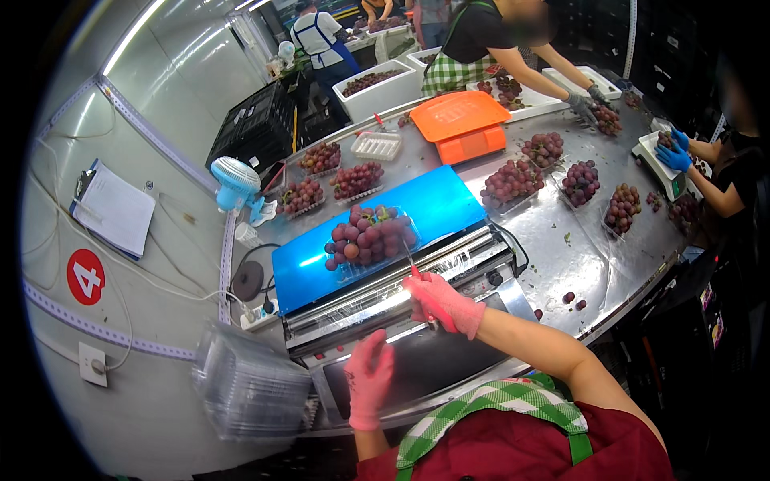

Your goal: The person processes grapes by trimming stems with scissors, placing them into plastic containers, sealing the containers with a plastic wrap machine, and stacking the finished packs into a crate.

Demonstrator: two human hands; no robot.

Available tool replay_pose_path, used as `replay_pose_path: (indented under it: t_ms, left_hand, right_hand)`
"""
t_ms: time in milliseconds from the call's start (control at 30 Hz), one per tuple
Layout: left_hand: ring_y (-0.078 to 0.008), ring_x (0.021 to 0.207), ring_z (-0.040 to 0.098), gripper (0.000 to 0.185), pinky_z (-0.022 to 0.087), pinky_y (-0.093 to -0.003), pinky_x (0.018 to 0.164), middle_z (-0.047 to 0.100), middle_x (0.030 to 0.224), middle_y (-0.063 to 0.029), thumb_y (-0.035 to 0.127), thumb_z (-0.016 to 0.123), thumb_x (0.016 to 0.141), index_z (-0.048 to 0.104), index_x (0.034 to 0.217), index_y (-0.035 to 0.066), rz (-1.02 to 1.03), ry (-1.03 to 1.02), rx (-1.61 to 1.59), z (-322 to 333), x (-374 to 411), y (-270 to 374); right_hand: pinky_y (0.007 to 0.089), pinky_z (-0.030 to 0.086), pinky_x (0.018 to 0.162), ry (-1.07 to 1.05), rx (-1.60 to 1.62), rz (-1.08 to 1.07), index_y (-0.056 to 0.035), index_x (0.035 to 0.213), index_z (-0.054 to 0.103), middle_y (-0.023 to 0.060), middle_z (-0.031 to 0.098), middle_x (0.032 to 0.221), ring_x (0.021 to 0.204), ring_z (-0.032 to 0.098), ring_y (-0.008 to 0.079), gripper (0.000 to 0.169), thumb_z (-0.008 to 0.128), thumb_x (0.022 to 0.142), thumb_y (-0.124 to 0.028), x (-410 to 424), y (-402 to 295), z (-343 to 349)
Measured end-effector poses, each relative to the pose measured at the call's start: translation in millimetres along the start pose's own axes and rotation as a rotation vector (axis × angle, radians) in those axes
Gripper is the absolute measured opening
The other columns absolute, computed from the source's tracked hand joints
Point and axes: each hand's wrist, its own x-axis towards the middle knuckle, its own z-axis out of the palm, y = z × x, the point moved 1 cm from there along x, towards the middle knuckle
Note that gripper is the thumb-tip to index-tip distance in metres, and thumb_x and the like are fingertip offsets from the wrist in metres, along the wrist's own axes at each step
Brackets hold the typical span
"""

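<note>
My right hand, in a pink glove, grips a pair of red-handled fruit snips. Their metal blades reach the right side of a bunch of red grapes; whether they touch it I cannot tell. That bunch sits in a clear plastic tray on the blue plate of a film-wrapping machine. Lower left, above the machine's dark front panel, my left hand hangs in a matching glove, slightly blurred. Its thumb and fingers are apart and it holds nothing.
Trays of grapes stand around the steel table. An orange scale is behind the plate, a blue fan at left. Stacked clear trays lie near my left hand. Co-workers handle grapes at the far and right sides.
</note>
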Motion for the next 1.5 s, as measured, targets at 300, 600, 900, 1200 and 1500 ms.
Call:
replay_pose_path:
  t_ms: [300, 600, 900, 1200, 1500]
  left_hand:
    - [-0.0211, 0.084, 0.063, 0.024, 0.048, -0.0296, 0.077, 0.064, 0.092, -0.0132, 0.005, 0.064, 0.080, 0.062, 0.103, 0.001, -0.078, -0.048, -0.044, -0.8, 1.2, 10.3]
    - [-0.0248, 0.081, 0.062, 0.026, 0.049, -0.0317, 0.074, 0.063, 0.093, -0.0137, 0.005, 0.064, 0.080, 0.060, 0.105, 0.002, 0.075, -0.076, 0.085, 9.2, 10.0, 15.9]
    - [-0.0240, 0.087, 0.061, 0.035, 0.048, -0.0309, 0.077, 0.059, 0.102, -0.0124, 0.003, 0.064, 0.078, 0.058, 0.112, 0.005, 0.340, -0.303, 0.098, 70.3, 61.6, 66.5]
    - [-0.0290, 0.086, 0.057, 0.028, 0.047, -0.0398, 0.070, 0.057, 0.098, -0.0116, 0.011, 0.058, 0.076, 0.062, 0.103, 0.015, 0.795, -0.553, 0.521, 191.2, 154.1, 59.6]
    - [-0.0296, 0.082, 0.057, 0.034, 0.047, -0.0376, 0.069, 0.056, 0.090, -0.0118, 0.000, 0.058, 0.067, 0.060, 0.100, 0.009, 0.727, -0.655, 0.380, 213.7, 150.7, 106.3]
  right_hand:
    - [0.0312, 0.050, 0.059, 0.040, -0.008, 0.007, -0.0118, 0.085, 0.046, -0.0020, 0.045, 0.063, 0.051, 0.045, 0.0093, 0.021, 0.055, 0.088, -0.031, -6.3, -2.5, -2.4]
    - [0.0283, 0.046, 0.050, 0.243, 0.265, -0.139, -0.0117, 0.091, 0.048, 0.0007, 0.050, 0.074, 0.057, 0.051, 0.0113, 0.015, 0.057, 0.090, -0.024, -57.7, 3.8, -37.4]
    - [0.0279, 0.051, 0.057, 0.445, 0.374, -0.195, -0.0138, 0.114, 0.049, -0.0012, 0.052, 0.075, 0.066, 0.053, 0.0101, 0.026, 0.057, 0.089, -0.021, -107.1, 20.0, -107.8]
    - [0.0280, 0.049, 0.058, 0.438, 0.450, -0.248, -0.0092, 0.118, 0.044, 0.0010, 0.051, 0.077, 0.066, 0.054, 0.0129, 0.034, 0.057, 0.089, -0.021, -142.3, 39.2, -141.4]
    - [0.0291, 0.049, 0.062, 0.610, 0.460, -0.253, -0.0043, 0.121, 0.040, 0.0036, 0.053, 0.077, 0.066, 0.054, 0.0131, 0.041, 0.057, 0.086, -0.017, -152.0, 53.5, -180.4]
